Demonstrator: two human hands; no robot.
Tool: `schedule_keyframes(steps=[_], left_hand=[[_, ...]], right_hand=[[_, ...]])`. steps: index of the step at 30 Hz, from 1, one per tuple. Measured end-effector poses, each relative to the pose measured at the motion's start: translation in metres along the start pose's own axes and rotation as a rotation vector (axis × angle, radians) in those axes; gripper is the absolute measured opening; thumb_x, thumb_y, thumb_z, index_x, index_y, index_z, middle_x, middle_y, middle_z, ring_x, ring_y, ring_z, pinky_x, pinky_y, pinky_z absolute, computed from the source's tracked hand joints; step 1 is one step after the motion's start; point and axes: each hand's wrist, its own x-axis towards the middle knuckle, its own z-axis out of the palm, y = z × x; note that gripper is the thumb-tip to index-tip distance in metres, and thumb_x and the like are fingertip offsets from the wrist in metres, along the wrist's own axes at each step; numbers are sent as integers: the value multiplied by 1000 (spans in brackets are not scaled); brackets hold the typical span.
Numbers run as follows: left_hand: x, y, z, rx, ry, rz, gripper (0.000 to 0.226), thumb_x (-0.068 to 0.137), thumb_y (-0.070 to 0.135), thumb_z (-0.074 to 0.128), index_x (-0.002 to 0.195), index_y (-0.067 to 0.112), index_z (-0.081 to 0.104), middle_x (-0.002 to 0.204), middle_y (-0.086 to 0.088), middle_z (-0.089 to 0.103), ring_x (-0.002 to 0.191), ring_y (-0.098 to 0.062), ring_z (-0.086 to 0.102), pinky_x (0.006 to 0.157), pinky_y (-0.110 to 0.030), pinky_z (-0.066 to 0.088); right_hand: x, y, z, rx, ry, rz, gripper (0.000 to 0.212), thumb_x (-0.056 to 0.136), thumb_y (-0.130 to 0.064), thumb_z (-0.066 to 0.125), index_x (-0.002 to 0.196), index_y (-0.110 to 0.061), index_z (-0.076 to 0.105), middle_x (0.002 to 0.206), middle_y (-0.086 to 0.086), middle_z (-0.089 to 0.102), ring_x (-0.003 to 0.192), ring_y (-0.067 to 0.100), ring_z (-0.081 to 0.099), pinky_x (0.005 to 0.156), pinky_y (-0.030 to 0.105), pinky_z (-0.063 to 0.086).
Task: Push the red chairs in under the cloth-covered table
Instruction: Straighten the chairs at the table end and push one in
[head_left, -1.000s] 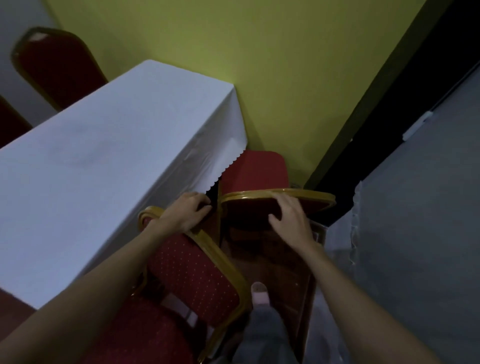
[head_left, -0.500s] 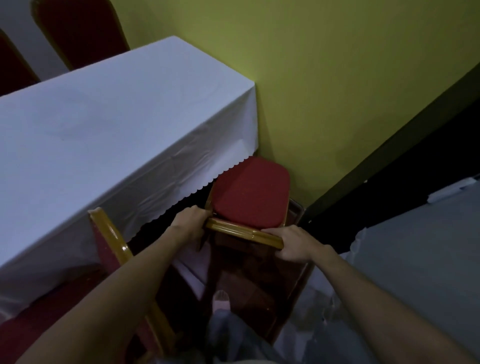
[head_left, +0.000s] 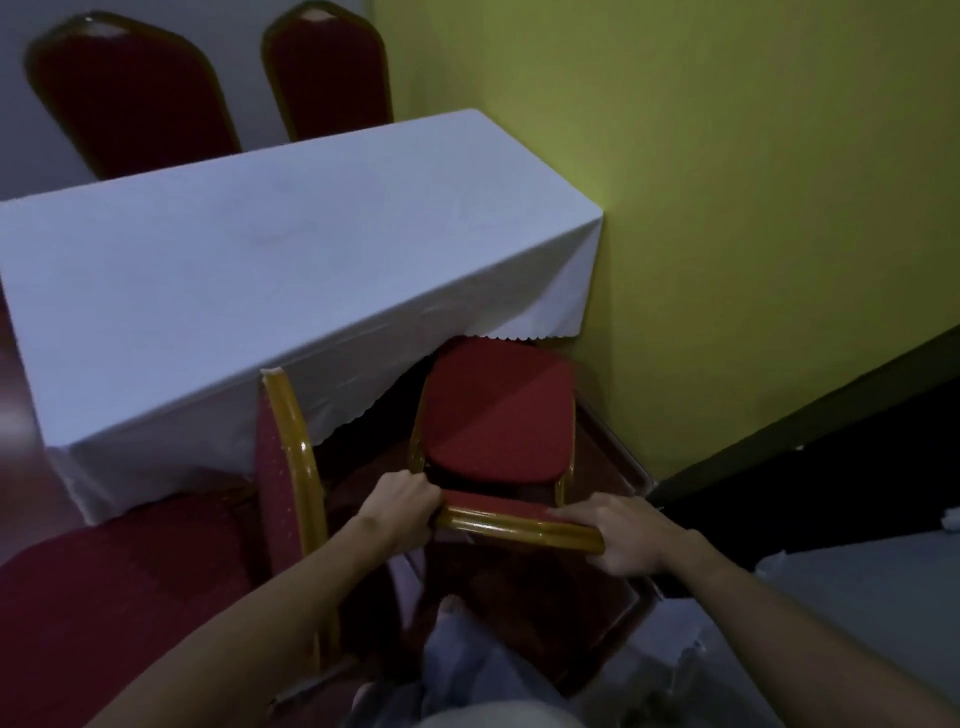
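A red chair (head_left: 496, 415) with a gold frame stands at the right end of the white cloth-covered table (head_left: 270, 270). The front of its seat reaches just under the scalloped cloth edge. My left hand (head_left: 402, 512) grips the left end of the backrest's top rail. My right hand (head_left: 621, 532) grips its right end. A second red chair (head_left: 283, 467) stands to the left, its backrest edge-on beside my left forearm, its seat part-way under the cloth.
Two more red chair backs (head_left: 130, 98) (head_left: 327, 67) rise behind the table's far side. A yellow-green wall (head_left: 727, 208) runs close along the right. A dark skirting strip (head_left: 810, 431) and grey floor lie to the right. My legs and one foot show below the chair.
My left hand has left the nearer chair's backrest and now grips the end chair's rail with the right. My view has swung so more of the table and the far chairs show.
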Motion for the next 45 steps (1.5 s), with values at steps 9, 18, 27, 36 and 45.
schedule_keyframes(steps=[9,18,27,36,45], left_hand=[[23,7,-9,-80,-6,-120,35,79,45,53,104,22,63,106,-8,69,100,-33,64,78,-39,51],[76,17,-42,-169,-93,-342,44,76,41,56,120,36,56,119,-3,62,111,-28,59,85,-38,49],[113,27,-70,-270,-79,-500,51,77,29,62,125,40,53,123,-2,59,116,-27,57,91,-40,48],[141,32,-82,-348,-38,-556,58,78,24,64,130,41,49,127,-1,58,119,-26,55,95,-40,48],[186,42,-102,-399,14,-562,59,77,19,64,130,41,50,128,-5,59,119,-31,54,91,-41,46]], right_hand=[[53,56,-57,-77,51,-124,72,76,-29,49,132,-67,27,133,-9,60,114,21,60,81,44,55],[110,114,-104,-197,84,-345,70,73,-51,32,140,-40,43,104,12,73,87,38,65,75,41,50],[132,148,-133,-204,98,-433,95,59,-69,18,141,-31,46,95,21,71,88,41,64,77,41,49],[149,178,-144,-182,108,-431,57,85,-39,56,140,-29,47,84,17,72,77,37,65,76,40,51],[165,222,-167,-203,134,-349,56,80,-31,58,135,-39,50,84,16,73,80,36,66,72,38,50]])
